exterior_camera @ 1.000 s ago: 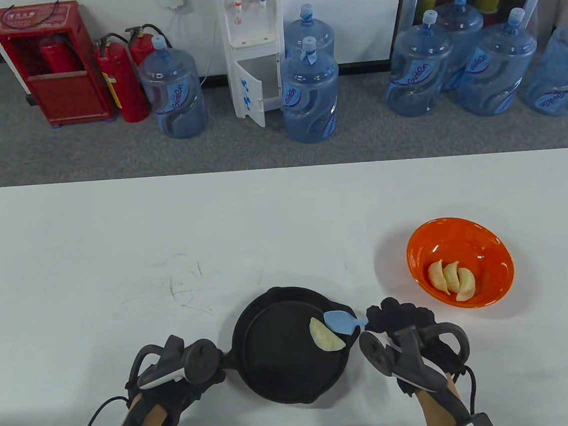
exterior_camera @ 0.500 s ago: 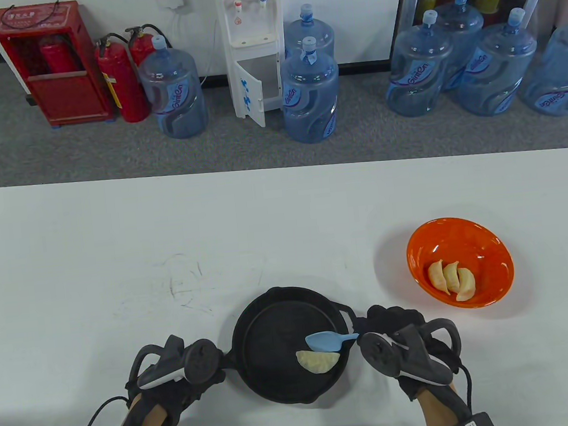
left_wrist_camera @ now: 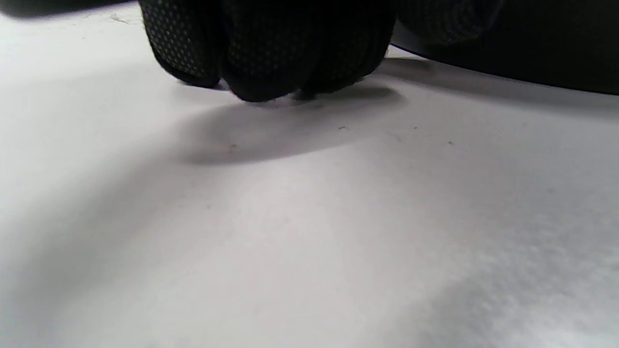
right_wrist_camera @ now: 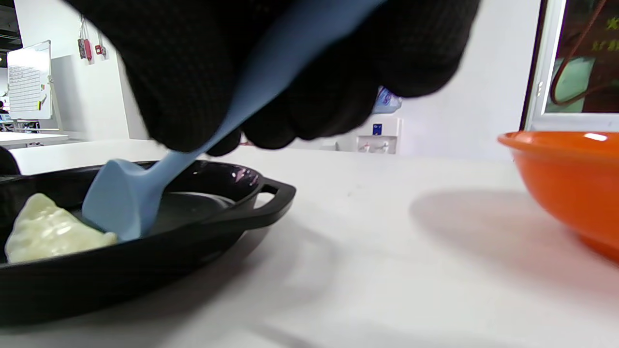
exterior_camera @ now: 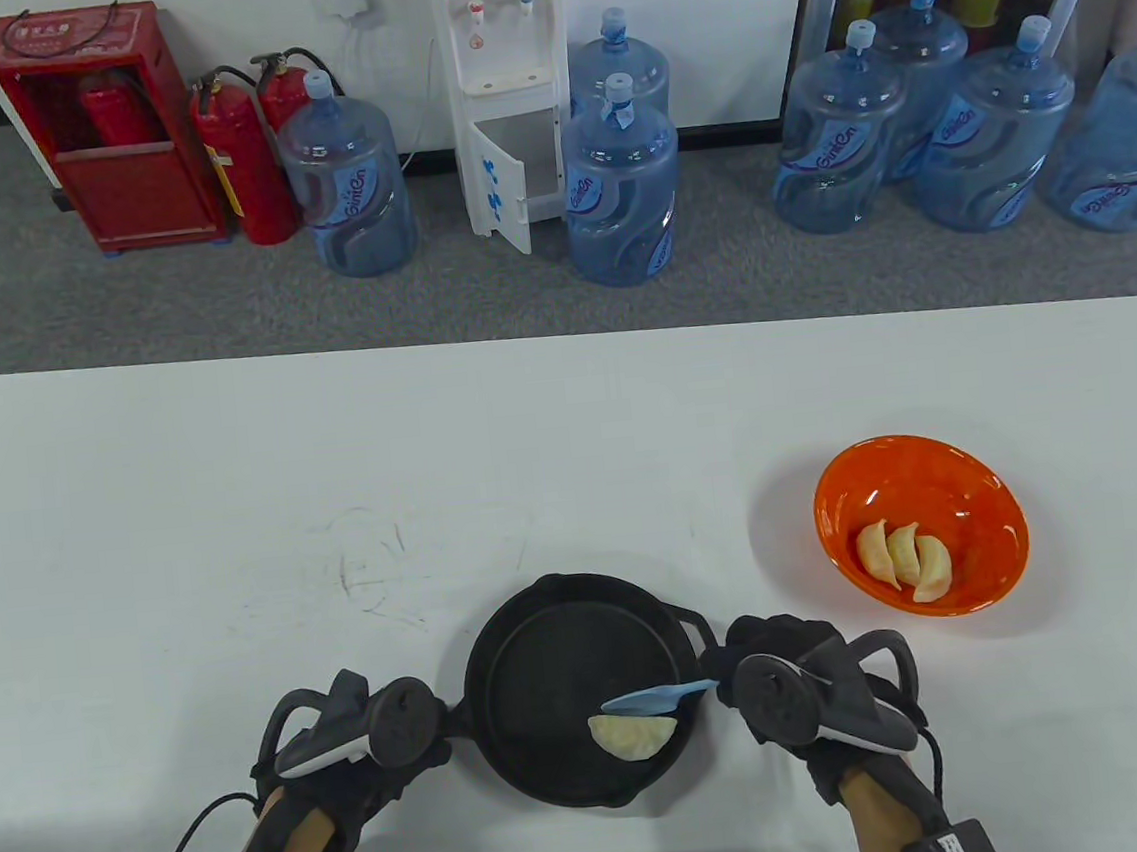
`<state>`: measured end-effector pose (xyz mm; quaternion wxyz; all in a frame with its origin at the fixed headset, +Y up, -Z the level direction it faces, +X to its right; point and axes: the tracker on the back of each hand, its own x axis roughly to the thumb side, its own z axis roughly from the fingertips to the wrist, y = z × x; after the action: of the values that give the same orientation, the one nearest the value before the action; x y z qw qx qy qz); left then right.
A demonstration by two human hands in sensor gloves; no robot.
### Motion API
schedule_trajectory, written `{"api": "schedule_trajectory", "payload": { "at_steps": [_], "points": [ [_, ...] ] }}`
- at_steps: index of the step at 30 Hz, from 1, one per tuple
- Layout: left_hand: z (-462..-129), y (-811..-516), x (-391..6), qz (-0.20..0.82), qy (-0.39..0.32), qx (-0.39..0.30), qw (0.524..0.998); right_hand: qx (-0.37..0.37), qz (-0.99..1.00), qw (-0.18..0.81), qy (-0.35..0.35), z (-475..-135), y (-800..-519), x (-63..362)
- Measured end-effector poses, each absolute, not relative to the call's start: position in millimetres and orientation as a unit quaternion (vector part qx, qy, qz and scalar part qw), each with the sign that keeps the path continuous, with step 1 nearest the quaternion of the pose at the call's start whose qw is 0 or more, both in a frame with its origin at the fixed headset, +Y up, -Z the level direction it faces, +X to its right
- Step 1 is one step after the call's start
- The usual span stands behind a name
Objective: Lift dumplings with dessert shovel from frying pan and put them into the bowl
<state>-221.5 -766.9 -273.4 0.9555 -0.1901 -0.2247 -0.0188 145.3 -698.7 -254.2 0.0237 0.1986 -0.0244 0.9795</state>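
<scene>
Table view: black pan [exterior_camera: 550,649] sits near the table's [exterior_camera: 232,478] front edge, w/ one pale dumpling [exterior_camera: 633,733] in its near-right part. R hand [exterior_camera: 804,685], just right of the pan, holds a blue shovel [exterior_camera: 650,700] by the handle; blade reaches left over the rim and its tip meets the dumpling's far edge. L hand [exterior_camera: 358,743] is at the pan's left side, where the handle would be; fingers hidden under the tracker, so can't tell from here if they grip it. Orange bowl [exterior_camera: 987,496] stands further right and back, apart from the pan, w/ three dumplings [exterior_camera: 905,559] lying together inside. On the floor behind: water jugs [exterior_camera: 621,190], a dispenser [exterior_camera: 505,80], red extinguishers [exterior_camera: 242,166] and a red cabinet [exterior_camera: 99,140].

L wrist view: gloved fingers [left_wrist_camera: 271,53] curled tight into a clump at top, knuckles down on the table. A dark pan edge [left_wrist_camera: 508,58] runs along top right. What the fingers wrap is hidden, so can't say they hold anything.

R wrist view: fingers [right_wrist_camera: 193,72] curled round the shovel handle [right_wrist_camera: 271,67], pinching it. Blade [right_wrist_camera: 121,200] tilts down into the pan [right_wrist_camera: 193,237], its lower edge against the dumpling [right_wrist_camera: 48,234], which lies on the pan floor, not on the blade. Pan's small loop handle [right_wrist_camera: 278,191] points toward the bowl [right_wrist_camera: 566,179] at right, a stretch of bare table between them.
</scene>
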Motion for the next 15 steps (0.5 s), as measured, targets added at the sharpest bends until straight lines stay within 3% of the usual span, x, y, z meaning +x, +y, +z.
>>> {"api": "schedule_trajectory", "payload": {
  "at_steps": [15],
  "points": [
    [-274,-767,-221,-0.02,-0.222,-0.19,0.956,0.245,0.967,0.057,0.031,-255,-706,130]
  ]
}}
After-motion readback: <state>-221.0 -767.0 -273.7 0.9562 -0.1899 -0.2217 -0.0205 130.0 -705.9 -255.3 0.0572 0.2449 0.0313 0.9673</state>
